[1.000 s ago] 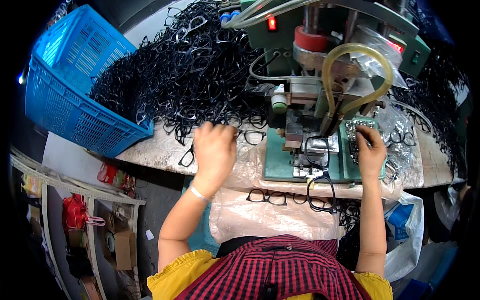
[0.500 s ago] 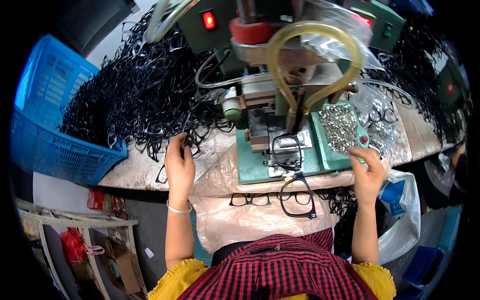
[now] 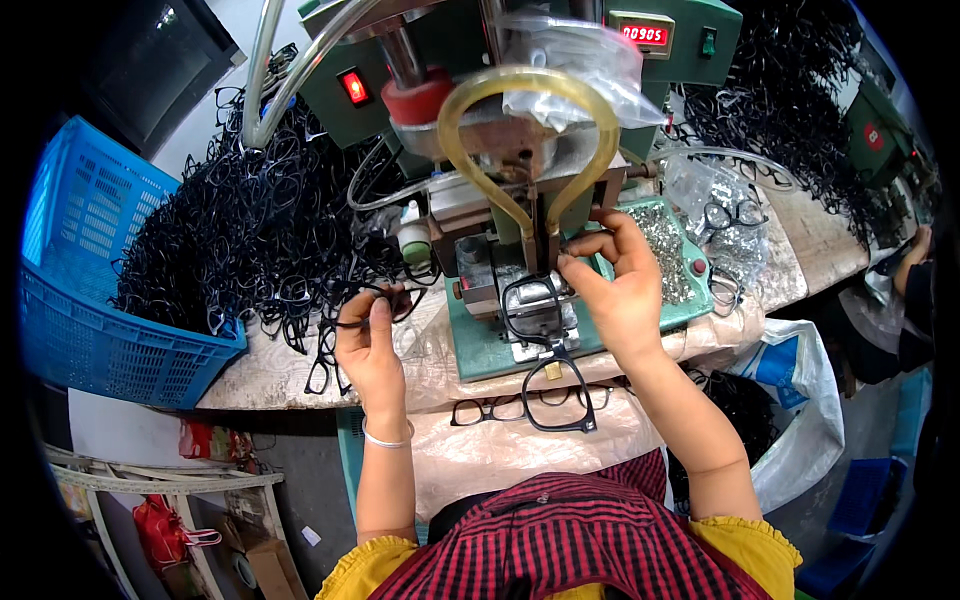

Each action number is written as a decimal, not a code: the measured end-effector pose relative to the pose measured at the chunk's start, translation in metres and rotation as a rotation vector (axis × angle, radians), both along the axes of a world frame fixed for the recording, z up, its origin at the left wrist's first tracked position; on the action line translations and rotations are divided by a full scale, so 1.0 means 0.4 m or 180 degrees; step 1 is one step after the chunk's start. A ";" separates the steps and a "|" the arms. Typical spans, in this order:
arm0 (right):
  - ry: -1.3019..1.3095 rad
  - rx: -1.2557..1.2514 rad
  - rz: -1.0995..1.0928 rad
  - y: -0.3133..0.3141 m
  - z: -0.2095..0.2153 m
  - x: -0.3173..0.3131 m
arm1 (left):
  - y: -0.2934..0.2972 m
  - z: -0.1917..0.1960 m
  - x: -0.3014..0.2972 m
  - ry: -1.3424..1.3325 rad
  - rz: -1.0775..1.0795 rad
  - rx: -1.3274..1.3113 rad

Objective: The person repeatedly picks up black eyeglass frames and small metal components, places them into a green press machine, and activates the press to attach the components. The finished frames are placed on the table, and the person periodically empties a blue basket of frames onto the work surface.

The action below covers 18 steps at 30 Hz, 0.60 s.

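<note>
My left hand (image 3: 374,350) is closed on a black eyeglass frame (image 3: 402,306) at the near edge of a big heap of similar frames (image 3: 230,230). My right hand (image 3: 622,290) reaches to the press tool, thumb and fingers pinched beside its tip; whatever they hold is too small to make out. Below the tool of the green bench press (image 3: 485,335), another black eyeglass frame (image 3: 560,385) rests on the metal fixture (image 3: 545,345), one lens over it and the other hanging toward me. A further frame (image 3: 487,411) lies on the pinkish sheet in front.
Right of the fixture, a green tray (image 3: 697,268) holds many small metal parts (image 3: 662,245). A yellowish hose (image 3: 530,82) loops before the press. At left stands a blue crate (image 3: 120,330); at right are more frames (image 3: 770,110) and a white sack (image 3: 815,430). Another person's hand (image 3: 912,262) shows far right.
My right hand has moved from the tray's near corner leftward to the press tool. My left hand has taken hold of a frame at the heap. The whole view has shifted a little.
</note>
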State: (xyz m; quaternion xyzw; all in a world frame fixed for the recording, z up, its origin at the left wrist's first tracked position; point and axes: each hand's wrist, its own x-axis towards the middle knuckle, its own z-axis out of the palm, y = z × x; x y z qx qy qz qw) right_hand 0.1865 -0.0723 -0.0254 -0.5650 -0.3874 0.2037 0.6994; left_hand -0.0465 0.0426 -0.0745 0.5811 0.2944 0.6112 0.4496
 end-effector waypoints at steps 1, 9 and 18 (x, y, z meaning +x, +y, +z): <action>0.0187 0.0135 0.0103 0.003 -0.006 0.006 | -0.020 0.046 0.022 -0.0138 -0.0176 0.0340; 0.0000 0.0212 0.0315 -0.044 0.059 -0.046 | -0.145 0.233 0.038 0.0637 -0.0669 0.2463; -0.2949 -0.1576 -0.1609 -0.107 -0.183 0.231 | -0.117 0.160 0.149 0.1710 -0.1267 0.3135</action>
